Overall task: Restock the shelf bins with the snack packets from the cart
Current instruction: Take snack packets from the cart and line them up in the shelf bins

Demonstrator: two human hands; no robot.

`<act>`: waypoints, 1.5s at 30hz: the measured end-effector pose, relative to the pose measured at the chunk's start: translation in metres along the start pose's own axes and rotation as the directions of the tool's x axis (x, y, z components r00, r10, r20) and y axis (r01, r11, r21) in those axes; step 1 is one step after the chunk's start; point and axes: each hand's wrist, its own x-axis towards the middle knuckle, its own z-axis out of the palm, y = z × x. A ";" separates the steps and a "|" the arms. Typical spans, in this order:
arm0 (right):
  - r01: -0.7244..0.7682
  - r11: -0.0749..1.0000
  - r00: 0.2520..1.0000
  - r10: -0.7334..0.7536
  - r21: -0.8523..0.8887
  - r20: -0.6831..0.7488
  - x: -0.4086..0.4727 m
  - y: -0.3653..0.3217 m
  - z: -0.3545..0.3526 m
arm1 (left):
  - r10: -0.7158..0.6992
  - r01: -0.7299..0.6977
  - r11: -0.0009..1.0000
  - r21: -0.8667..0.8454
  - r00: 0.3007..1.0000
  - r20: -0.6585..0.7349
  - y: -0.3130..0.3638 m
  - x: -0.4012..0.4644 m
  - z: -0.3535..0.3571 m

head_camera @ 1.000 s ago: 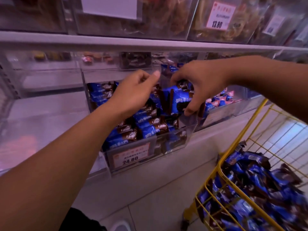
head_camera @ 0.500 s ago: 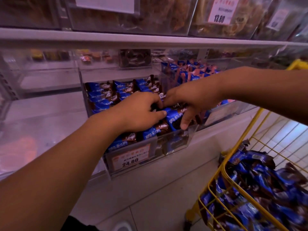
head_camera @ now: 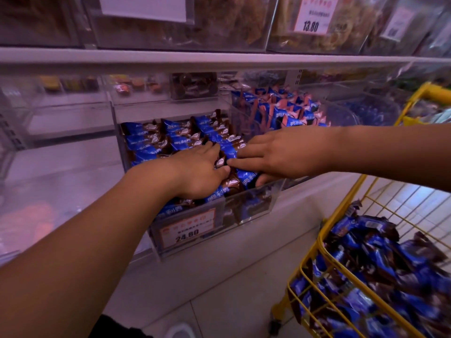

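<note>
A clear shelf bin (head_camera: 253, 206) with a 24.80 price label (head_camera: 187, 231) holds rows of blue-and-brown snack packets (head_camera: 179, 140). My left hand (head_camera: 199, 173) lies palm down on the front packets, fingers stretched toward the back. My right hand (head_camera: 280, 152) reaches in from the right with straight fingers resting on the packets on the bin's right side; its thumb sits beside a blue packet (head_camera: 249, 178) at the front. The fingertips of both hands nearly meet. The yellow wire cart (head_camera: 340, 206) at lower right holds several more packets (head_camera: 380, 267).
A neighbouring clear bin with blue-and-pink packets (head_camera: 289, 111) stands just right of and behind my right hand. A shelf edge (head_camera: 219, 61) runs overhead, carrying bins with a 13.80 label (head_camera: 312, 17). Clear bins (head_camera: 61, 123) sit to the left. Pale floor tiles lie below.
Both hands have come down from above the bin onto the packets. The right hand has lowered the blue packet it carried into the bin and flattened out; the left hand has spread over the front rows.
</note>
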 end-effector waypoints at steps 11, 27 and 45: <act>-0.127 0.963 0.992 0.118 0.236 0.053 -0.015 -0.021 0.019 | 0.002 -0.003 1.000 0.028 0.999 0.036 -0.002 0.000 0.000; -0.453 0.892 0.876 0.445 -0.001 0.186 -0.005 -0.039 0.022 | 0.039 -0.008 0.993 0.119 0.965 -0.261 0.003 -0.014 -0.003; -0.506 0.655 0.763 0.644 0.561 -0.064 -0.004 -0.087 -0.010 | 0.025 0.058 0.968 0.245 0.946 -0.324 -0.001 -0.122 -0.006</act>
